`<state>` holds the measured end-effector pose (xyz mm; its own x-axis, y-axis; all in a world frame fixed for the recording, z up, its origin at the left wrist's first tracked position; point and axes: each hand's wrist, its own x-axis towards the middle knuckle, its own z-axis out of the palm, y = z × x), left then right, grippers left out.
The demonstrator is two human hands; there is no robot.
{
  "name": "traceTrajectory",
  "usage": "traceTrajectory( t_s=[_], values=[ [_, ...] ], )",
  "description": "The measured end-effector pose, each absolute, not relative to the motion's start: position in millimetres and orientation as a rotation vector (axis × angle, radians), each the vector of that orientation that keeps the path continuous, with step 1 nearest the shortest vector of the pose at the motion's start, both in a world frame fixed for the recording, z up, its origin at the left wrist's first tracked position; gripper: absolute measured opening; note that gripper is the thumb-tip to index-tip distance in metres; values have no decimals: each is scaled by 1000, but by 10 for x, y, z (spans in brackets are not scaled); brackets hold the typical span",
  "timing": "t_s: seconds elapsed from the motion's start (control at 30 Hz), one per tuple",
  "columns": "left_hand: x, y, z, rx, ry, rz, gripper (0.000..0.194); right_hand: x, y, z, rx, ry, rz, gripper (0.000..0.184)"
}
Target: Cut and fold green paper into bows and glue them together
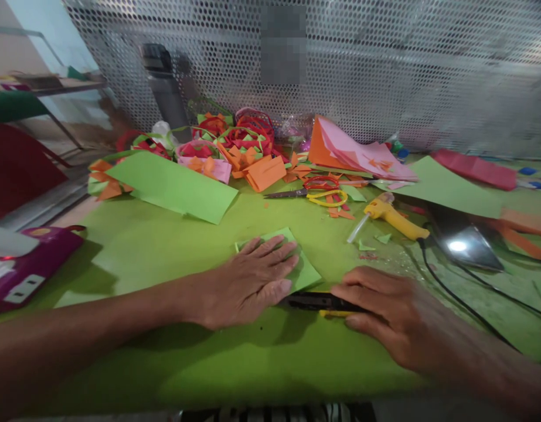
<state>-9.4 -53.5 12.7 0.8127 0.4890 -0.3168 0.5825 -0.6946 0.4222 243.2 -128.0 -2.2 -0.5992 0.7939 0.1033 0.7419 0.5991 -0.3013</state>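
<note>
Perforated panel [384,70] at the back, green table [200,363] in front. A large green sheet [173,184] lies left of centre, another green sheet [450,190] at right, with a pink-and-orange paper stack [356,149] between them. Bottle [164,91] stands by the panel, cap on; can't see what's inside. Paper baskets [252,140] are heaped near it, red and pink with strip handles; the ones I can read carry orange and green paper bits, the rest overlap too much to call. Power box [37,269] at the left edge. Left hand [257,275] is flat, fingers spread, pressing down and holding nothing. Right hand [380,305] is wrapped round a black-and-yellow stapler [312,301], nose at the near edge of the folded paper [305,272]; can't tell if that edge is between the jaws. Main risk, my read: left thumb sits right by the nose, so a careless squeeze could nip it. If the palm lifts, the folds could slip and the staple land crooked. Glue gun [397,218] lies beyond the right hand; its cord [468,299] runs near that forearm, so a sideways sweep could drag it, bad if the gun is hot. Scissors [302,192] lie ahead of the folded paper, well apart. Smallest: loose scraps [383,238] by the gun, which might get caught under the work.
</note>
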Motion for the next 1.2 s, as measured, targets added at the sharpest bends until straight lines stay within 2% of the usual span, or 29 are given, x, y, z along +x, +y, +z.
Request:
traceTrajectory(
  t_s=[0.17, 0.33, 0.47, 0.63, 0.87, 1.03, 1.2],
  values=[
    [-172, -420, 85, 2609, 618, -175, 48, 2424, -1261, -45, -1258, -2589, 319, 26],
    [-237, -319, 220, 2648, 498, -266, 48, 2431, -1255, -29, -1249, -2593, 273, 25],
    [-242, -267, 303, 2589, 480, -357, 56, 2432, -1253, -40, -1246, -2596, 279, 25],
    [-228, -286, 234, 2667, 512, -273, 45, 2436, -1263, -36, -1248, -2587, 294, 26],
    [-281, -258, 180, 2647, 483, -246, 56, 2437, -1263, -12, -1298, -2623, 356, 27],
    [-268, -273, 238, 2664, 446, -283, 53, 2463, -1251, -66, -1221, -2626, 321, 27],
    [-253, -298, 246, 2705, 428, -320, 61, 2470, -1256, -73, -1210, -2609, 321, 26]
  ],
)
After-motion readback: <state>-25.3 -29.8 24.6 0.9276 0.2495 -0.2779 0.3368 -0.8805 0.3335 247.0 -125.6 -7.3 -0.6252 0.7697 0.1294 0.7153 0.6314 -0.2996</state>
